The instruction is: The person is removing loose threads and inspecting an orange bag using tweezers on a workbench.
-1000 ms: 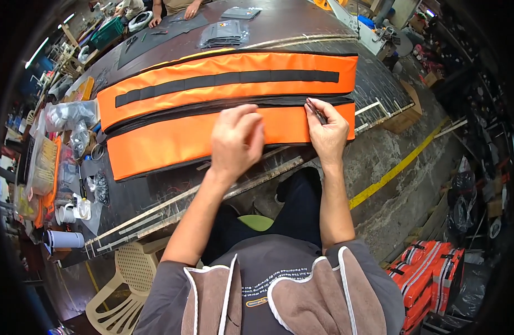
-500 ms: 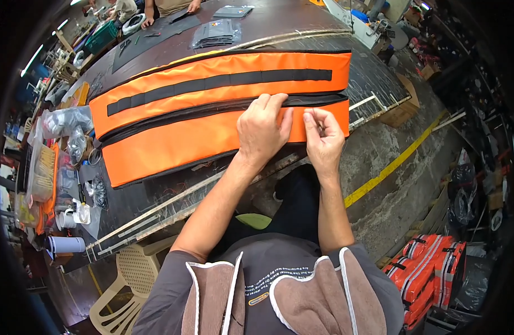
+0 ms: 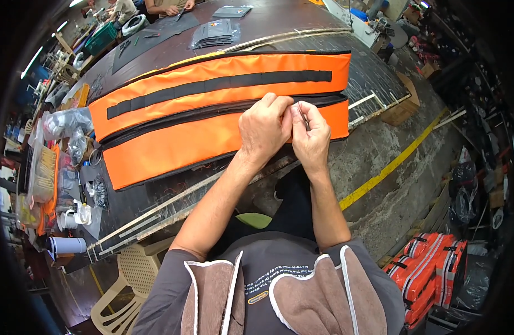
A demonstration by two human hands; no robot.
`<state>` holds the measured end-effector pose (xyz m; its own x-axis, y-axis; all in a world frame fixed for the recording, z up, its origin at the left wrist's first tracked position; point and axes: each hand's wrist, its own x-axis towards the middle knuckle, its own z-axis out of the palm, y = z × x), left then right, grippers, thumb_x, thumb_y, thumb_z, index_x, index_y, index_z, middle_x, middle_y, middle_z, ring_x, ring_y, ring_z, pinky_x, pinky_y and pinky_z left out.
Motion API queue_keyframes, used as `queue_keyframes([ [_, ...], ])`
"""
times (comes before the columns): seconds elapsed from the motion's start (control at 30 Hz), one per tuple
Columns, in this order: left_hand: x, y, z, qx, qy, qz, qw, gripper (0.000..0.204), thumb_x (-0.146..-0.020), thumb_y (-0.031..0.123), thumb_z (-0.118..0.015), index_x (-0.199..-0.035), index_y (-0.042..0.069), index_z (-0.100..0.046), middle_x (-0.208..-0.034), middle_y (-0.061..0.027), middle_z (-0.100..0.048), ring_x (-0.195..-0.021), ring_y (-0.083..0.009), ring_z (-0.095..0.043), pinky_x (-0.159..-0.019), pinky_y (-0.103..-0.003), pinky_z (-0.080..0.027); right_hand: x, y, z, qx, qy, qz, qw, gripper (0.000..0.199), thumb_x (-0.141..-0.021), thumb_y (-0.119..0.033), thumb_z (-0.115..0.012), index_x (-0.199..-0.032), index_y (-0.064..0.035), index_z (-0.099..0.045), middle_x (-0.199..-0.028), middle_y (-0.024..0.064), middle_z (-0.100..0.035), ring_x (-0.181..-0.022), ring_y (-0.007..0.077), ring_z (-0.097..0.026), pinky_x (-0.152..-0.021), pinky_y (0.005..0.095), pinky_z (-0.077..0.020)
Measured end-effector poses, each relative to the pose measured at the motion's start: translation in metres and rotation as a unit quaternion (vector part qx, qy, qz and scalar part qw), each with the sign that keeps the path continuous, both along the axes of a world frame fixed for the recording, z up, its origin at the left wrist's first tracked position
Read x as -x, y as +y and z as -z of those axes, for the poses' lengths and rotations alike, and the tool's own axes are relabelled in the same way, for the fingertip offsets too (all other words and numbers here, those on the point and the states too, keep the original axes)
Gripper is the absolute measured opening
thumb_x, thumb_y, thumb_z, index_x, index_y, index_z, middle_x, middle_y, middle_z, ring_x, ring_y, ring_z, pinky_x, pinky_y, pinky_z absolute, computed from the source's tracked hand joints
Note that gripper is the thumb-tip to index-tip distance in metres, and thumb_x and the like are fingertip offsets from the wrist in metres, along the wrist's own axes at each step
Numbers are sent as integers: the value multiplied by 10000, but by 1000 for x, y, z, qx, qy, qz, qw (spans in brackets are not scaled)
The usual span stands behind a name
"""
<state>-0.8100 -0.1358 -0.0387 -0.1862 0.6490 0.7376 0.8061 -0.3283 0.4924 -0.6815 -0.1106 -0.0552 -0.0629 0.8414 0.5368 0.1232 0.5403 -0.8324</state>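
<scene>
Head view: your hands meet on the orange bag (image 3: 212,117).
Left hand (image 3: 265,128) presses its black zipper (image 3: 173,118); right hand (image 3: 311,135) pinches it near the worktable (image 3: 346,162) front edge.

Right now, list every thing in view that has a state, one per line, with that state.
Orange bag: lying flat on the table, zipper seam facing up.
Black zipper: whether zipped or open cannot be told.
Left hand: resting on the bag, fingers curled at the zipper.
Right hand: pinching something small at the zipper.
Plastic chair: upright, unoccupied.
Orange bags on the floor: stacked.
</scene>
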Motion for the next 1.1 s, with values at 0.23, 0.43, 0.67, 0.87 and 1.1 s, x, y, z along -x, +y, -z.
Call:
queue_keyframes([
  [0.23, 15, -10, 0, -29, 33, -14, 999, 81, -972, 123, -809, -986, 65, -754, -922, -119, -705, -784, -363, -744, -662, -436, -601, -9, -7, 9, -17, 40, -17, 999, 265, -1082, -144, -769, -1264, 5, -645, -944, 54, -718, -788, 145, -666, -740, 307, -553],
  [0.43, 30, -14, -4, 53, -12, 0, 999, 96, -1014, 135, -763, -996, 45, -732, -927, -148, -697, -819, -415, -723, -691, -493, -585, -14, -18, 12, -27, -40, 43, 998, 306, -1045, -179, -815, -1244, 6, -676, -953, 111, -766, -772, 200, -702, -723, 378, -572],
  [0.67, 26, -17, -7, 79, -101, 38, 991, 70, -1004, 97, -741, -1008, 29, -723, -931, -152, -690, -871, -397, -712, -744, -473, -559, -9, -17, 8, -67, -83, 71, 992, 197, -970, -121, -858, -1085, 0, -752, -947, 192, -803, -817, 340, -801, -711, 420, -614],
  [0.87, 23, -19, -6, 73, -114, 49, 990, 59, -999, 84, -739, -1010, 27, -724, -928, -150, -687, -858, -390, -705, -736, -465, -554, -3, -16, 6, -71, -102, 75, 989, 195, -959, -121, -860, -1070, -2, -754, -960, 201, -809, -850, 375, -808, -727, 444, -626],
  [1.1, 24, -20, -4, 67, -106, 56, 991, 49, -1010, 68, -729, -1013, 19, -724, -905, -153, -669, -825, -363, -697, -717, -446, -543, 0, -14, 11, -85, -114, 88, 986, 169, -987, -128, -841, -1062, -7, -749, -967, 205, -816, -866, 383, -814, -732, 452, -625],
])
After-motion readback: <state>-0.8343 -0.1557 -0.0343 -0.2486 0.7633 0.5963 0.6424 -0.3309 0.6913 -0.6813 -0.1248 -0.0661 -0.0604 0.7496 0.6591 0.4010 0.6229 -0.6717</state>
